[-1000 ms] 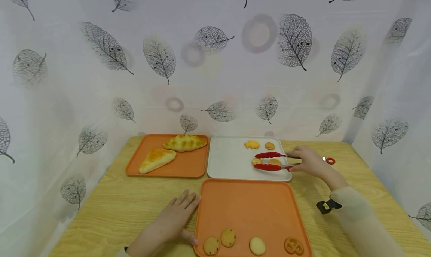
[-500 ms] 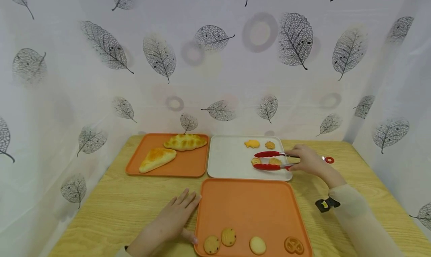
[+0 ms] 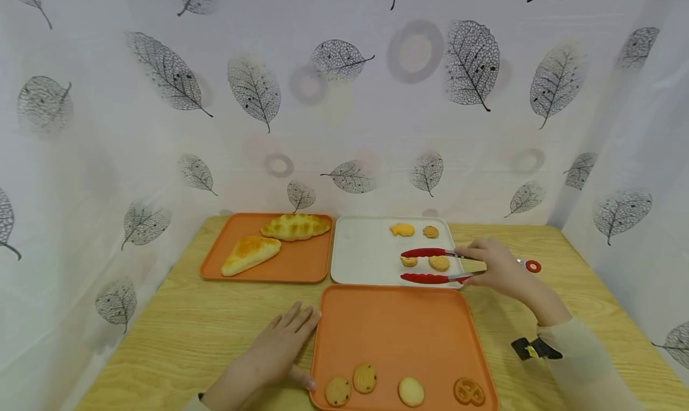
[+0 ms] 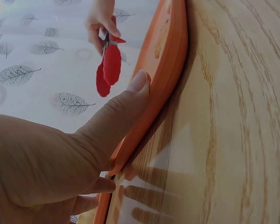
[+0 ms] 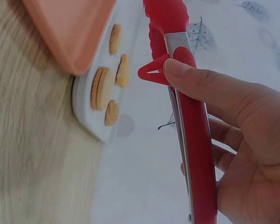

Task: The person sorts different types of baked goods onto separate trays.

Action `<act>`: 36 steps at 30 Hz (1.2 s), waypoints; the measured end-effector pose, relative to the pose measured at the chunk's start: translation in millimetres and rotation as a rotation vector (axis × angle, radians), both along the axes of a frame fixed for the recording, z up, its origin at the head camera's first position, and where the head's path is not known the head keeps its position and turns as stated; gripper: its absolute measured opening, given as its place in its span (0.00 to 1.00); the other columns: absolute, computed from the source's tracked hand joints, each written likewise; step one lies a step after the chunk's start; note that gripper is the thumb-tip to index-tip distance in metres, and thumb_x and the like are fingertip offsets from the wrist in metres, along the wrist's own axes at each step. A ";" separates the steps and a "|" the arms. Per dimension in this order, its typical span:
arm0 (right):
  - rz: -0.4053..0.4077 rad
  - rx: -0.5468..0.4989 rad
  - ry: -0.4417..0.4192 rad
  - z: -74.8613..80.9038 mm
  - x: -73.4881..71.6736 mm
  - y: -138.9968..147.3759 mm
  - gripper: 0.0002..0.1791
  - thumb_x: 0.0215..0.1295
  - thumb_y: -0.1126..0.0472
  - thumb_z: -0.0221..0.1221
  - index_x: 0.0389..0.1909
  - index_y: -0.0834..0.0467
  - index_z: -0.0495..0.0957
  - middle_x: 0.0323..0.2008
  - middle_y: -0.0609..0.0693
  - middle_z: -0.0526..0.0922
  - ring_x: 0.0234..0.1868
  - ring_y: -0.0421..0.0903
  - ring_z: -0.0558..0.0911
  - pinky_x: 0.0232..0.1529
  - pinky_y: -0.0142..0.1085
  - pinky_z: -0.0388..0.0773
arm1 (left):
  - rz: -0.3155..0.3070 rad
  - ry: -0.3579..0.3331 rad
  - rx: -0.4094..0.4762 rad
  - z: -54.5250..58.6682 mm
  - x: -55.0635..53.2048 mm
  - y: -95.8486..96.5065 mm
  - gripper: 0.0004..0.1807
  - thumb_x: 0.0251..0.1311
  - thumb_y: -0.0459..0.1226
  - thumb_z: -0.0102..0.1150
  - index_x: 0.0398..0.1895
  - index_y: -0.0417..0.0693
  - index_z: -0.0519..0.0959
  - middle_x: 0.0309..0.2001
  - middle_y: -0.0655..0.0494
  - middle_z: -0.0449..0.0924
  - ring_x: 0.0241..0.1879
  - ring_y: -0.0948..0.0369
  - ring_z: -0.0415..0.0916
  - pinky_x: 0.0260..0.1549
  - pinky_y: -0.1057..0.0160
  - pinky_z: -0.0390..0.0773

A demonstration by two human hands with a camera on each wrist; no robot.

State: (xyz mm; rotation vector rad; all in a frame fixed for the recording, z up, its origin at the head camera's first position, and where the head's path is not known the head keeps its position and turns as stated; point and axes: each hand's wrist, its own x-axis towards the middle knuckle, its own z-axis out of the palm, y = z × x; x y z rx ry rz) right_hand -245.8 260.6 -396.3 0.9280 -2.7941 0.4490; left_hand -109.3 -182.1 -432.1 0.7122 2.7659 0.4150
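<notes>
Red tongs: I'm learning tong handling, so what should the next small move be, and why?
Probably the right hand should ease the red tongs down around the round biscuit on the white tray. The tongs are open and grip nothing; in the head view that biscuit shows between their two sides, while the right wrist view shows them apart from it.

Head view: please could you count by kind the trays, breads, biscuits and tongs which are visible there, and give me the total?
Orange rectangular trays: 2
White rectangular tray: 1
Golden-brown breads, triangular and braided: 2
Small tan or orange biscuits: 8
Red-and-silver tongs: 1
Total: 14
</notes>
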 end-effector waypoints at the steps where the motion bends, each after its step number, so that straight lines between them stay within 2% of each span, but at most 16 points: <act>1: 0.012 -0.006 0.016 1.2 3.3 -1.6 0.34 0.39 0.61 0.77 0.53 0.62 0.81 0.40 0.53 0.80 0.41 0.51 0.75 0.40 0.46 0.74 | 0.000 0.000 0.000 -0.2 0.1 0.0 0.67 0.34 0.71 0.62 0.75 0.41 0.54 0.75 0.37 0.53 0.75 0.37 0.45 0.64 0.30 0.58; 7: 0.096 -0.023 0.099 8.4 23.2 -14.0 0.35 0.35 0.62 0.79 0.51 0.60 0.83 0.40 0.50 0.80 0.41 0.48 0.76 0.39 0.43 0.77 | 0.007 -0.005 -0.008 -0.4 0.0 -0.1 0.68 0.34 0.71 0.61 0.76 0.42 0.53 0.75 0.38 0.52 0.76 0.38 0.44 0.65 0.31 0.58; 13: 0.235 -0.095 0.194 9.2 40.0 -29.6 0.36 0.29 0.63 0.80 0.50 0.59 0.83 0.39 0.46 0.80 0.39 0.42 0.73 0.36 0.35 0.74 | 0.011 -0.005 -0.009 -0.6 0.0 -0.3 0.68 0.34 0.71 0.61 0.76 0.42 0.53 0.76 0.38 0.52 0.76 0.38 0.44 0.65 0.31 0.57; 19: 0.322 -0.127 0.220 5.7 55.5 -42.7 0.37 0.28 0.62 0.80 0.49 0.56 0.83 0.39 0.44 0.80 0.40 0.39 0.71 0.37 0.33 0.71 | 0.010 -0.001 -0.009 0.2 -0.2 -0.8 0.68 0.34 0.71 0.62 0.76 0.42 0.53 0.75 0.38 0.52 0.76 0.38 0.45 0.66 0.31 0.57; 23: 0.369 -0.118 0.208 3.1 64.6 -50.3 0.36 0.31 0.60 0.79 0.51 0.53 0.83 0.40 0.41 0.80 0.40 0.38 0.71 0.37 0.33 0.69 | 0.009 0.001 -0.012 0.4 -0.4 -0.9 0.67 0.34 0.71 0.61 0.76 0.42 0.53 0.75 0.38 0.52 0.76 0.38 0.45 0.66 0.31 0.57; 27: 0.412 -0.108 0.152 -1.9 73.6 -56.2 0.36 0.35 0.60 0.78 0.54 0.51 0.81 0.42 0.41 0.79 0.41 0.37 0.71 0.38 0.33 0.69 | 0.014 -0.009 -0.014 0.2 -1.0 -0.7 0.68 0.34 0.71 0.61 0.76 0.42 0.53 0.76 0.38 0.52 0.76 0.39 0.44 0.66 0.32 0.56; 36: 0.484 -0.111 0.080 -13.7 87.3 -67.1 0.34 0.34 0.65 0.78 0.51 0.53 0.83 0.40 0.42 0.79 0.41 0.38 0.73 0.38 0.28 0.72 | 0.012 -0.004 -0.017 -0.5 -0.7 -0.8 0.68 0.34 0.71 0.62 0.76 0.42 0.53 0.76 0.39 0.52 0.76 0.39 0.44 0.66 0.32 0.57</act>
